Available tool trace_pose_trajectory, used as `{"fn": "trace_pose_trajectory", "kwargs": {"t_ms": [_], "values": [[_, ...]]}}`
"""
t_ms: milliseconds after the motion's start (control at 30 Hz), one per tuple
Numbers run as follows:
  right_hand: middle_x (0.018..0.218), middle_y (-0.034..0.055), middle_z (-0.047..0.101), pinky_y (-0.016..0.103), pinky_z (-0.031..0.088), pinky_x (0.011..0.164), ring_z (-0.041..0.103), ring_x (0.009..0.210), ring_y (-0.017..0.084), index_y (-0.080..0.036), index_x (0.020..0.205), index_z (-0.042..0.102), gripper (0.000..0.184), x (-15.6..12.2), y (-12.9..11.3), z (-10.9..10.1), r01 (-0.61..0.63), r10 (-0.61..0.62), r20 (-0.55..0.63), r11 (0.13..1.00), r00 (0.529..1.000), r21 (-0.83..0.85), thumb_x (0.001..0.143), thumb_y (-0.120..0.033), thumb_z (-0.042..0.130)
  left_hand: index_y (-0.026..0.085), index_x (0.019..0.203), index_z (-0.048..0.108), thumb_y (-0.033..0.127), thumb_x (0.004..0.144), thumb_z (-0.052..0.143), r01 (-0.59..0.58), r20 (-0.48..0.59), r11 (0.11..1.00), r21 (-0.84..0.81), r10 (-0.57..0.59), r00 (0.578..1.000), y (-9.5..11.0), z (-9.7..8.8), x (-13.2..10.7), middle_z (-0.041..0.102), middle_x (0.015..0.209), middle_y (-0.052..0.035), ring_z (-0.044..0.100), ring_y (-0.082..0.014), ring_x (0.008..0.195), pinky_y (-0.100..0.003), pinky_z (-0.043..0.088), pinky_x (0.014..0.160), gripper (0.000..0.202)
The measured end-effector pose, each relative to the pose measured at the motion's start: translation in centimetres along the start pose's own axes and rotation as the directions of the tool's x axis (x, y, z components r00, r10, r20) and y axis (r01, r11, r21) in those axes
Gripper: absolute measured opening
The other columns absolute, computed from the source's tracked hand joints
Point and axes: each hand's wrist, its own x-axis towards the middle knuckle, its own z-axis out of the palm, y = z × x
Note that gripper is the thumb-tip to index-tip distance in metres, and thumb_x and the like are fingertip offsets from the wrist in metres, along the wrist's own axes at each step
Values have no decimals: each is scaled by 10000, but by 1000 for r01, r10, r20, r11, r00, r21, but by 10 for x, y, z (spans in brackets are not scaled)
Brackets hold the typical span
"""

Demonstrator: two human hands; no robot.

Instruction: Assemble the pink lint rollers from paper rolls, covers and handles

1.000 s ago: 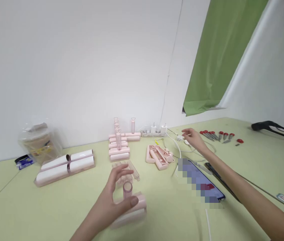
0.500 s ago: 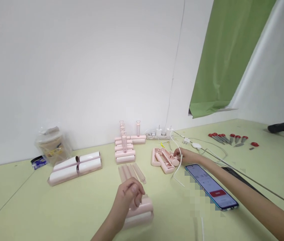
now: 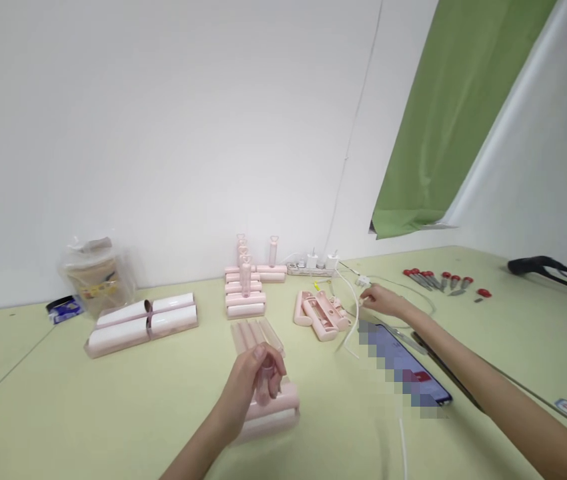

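My left hand (image 3: pixel 256 373) is closed around a short translucent pink tube (image 3: pixel 264 387). Just beneath it lies a pink-and-white roller piece (image 3: pixel 276 413), partly covered by the hand. Several clear pinkish strips (image 3: pixel 254 333) lie beyond that hand. My right hand (image 3: pixel 382 300) is reached out with fingers pinched together beside a white cable (image 3: pixel 355 313); what sits at the fingertips is too small to make out. Left of it, pink hollow frames (image 3: pixel 321 315) rest on the table. A phone (image 3: pixel 416 367) lies below the right forearm.
Pink rollers with upright tubes (image 3: pixel 245 283) stand by the wall, beside a power strip (image 3: pixel 308 271). White rolls (image 3: pixel 123 337) and a bagged tub (image 3: pixel 97 280) are at left. Red-ended grey tools (image 3: pixel 423 280) and a black strap-like object (image 3: pixel 548 270) are at right.
My right hand has drawn away from the pink frames, a little to the right and up. The left hand has turned slightly, so the tube shows more clearly. The view has shifted.
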Motion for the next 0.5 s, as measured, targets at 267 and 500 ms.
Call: {"fn": "trace_pose_trajectory", "kwargs": {"t_ms": [267,500], "values": [[1015,109,599,320,500,716,605,867,218,-162,981,580,351,-47,-92,-8,29,-9,-44,869,999,493,820,-440,439,157,553,549,624,765,315,-12,6,998,-57,13,1000,2,3,2,371,352,43,386,-108,380,-257,355,516,564],[845,30,607,283,495,664,604,680,134,-171,843,561,255,-106,-192,56,16,-443,213,458,871,889,698,-348,674,160,574,517,711,667,320,45,-130,988,-150,-65,989,2,11,1,382,383,35,339,-97,371,-233,278,425,593]]}}
